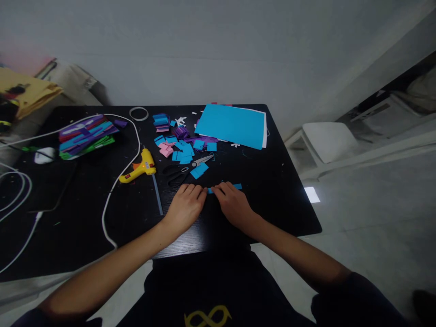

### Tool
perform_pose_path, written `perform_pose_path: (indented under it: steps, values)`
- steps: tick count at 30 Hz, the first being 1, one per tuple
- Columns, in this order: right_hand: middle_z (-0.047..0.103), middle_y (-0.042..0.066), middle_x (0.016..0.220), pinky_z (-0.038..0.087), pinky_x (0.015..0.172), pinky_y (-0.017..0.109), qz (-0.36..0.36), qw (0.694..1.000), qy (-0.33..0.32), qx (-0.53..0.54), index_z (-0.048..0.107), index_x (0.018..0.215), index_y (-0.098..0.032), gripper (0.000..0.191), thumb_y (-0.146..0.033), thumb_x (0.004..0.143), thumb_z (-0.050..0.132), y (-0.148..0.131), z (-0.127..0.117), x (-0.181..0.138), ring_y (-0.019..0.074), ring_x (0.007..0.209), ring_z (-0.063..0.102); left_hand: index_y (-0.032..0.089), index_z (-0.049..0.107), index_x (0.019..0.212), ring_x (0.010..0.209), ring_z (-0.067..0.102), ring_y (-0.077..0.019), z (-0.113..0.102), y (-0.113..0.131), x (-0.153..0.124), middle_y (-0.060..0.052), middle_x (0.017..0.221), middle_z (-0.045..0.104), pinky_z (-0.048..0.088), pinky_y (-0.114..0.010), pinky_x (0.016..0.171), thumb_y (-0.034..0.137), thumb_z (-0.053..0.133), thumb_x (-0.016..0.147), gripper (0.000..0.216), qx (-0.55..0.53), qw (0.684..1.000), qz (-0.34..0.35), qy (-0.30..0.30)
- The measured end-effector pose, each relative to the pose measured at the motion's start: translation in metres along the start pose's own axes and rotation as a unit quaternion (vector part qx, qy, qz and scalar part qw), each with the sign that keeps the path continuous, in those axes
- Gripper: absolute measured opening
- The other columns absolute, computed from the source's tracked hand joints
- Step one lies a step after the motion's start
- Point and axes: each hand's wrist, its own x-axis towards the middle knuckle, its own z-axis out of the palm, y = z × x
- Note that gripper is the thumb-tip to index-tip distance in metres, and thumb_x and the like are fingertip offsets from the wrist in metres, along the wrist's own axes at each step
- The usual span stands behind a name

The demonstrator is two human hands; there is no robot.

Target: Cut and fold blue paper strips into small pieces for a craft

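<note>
Head view, just below the centre of the frame: left hand (184, 205) and right hand (235, 205) close together, both closed on a blue paper strip (210, 190), looks like folding, and the next move probably calls for a firm, even crease

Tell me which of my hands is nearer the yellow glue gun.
Left. Your left hand is to the right of the yellow glue gun, nearer your body; your right hand is farther right, beyond the left hand.
</note>
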Motion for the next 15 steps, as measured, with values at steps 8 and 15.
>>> perform_pose_path:
  steps: [8, 15]
  values:
    - [0.068, 0.011, 0.104, 0.053, 0.075, 0.031, 0.011, 1.000, -0.006, 0.009, 0.069, 0.115, -0.015, 0.024, -0.006, 0.098, 0.052, 0.001, 0.002, 0.000, 0.0232, 0.096, 0.061, 0.008, 0.070, 0.117, 0.086, 0.060, -0.0264, -0.005, -0.008, -0.010, -0.010, 0.091, 0.067, 0.046, -0.040, 0.079, 0.008, 0.050, 0.097, 0.028, 0.009, 1.000, -0.005, 0.004]
    - [0.067, 0.012, 0.113, 0.052, 0.072, 0.032, 0.004, 1.000, -0.014, 0.013, 0.066, 0.126, -0.015, 0.033, -0.005, 0.096, 0.056, -0.001, -0.004, 0.003, 0.0242, 0.099, 0.060, 0.010, 0.069, 0.119, 0.089, 0.060, -0.0262, -0.002, -0.009, -0.012, -0.011, 0.096, 0.068, 0.047, -0.040, 0.080, 0.008, 0.047, 0.099, 0.030, -0.013, 1.000, -0.014, 0.012]
